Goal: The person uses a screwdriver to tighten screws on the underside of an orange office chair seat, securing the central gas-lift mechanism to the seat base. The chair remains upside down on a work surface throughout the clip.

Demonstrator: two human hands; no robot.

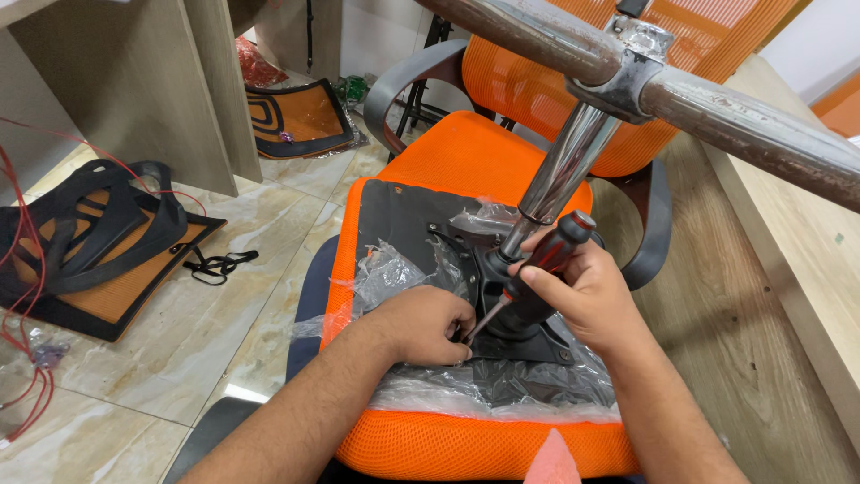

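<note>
An upturned orange seat cushion lies in front of me with its black underside up, partly wrapped in clear plastic. A black metal mechanism plate with a chrome gas cylinder rising from it sits on the cushion. My right hand grips a screwdriver with a black and red handle, its tip angled down toward the plate's left edge. My left hand rests on the plastic beside the tip, fingers curled around the spot; what it pinches is hidden.
The cushion rests on an orange mesh office chair with grey armrests. A worn chrome base arm crosses the top. A wooden desk stands at the right. Black and orange backrest parts and red wires lie on the tile floor.
</note>
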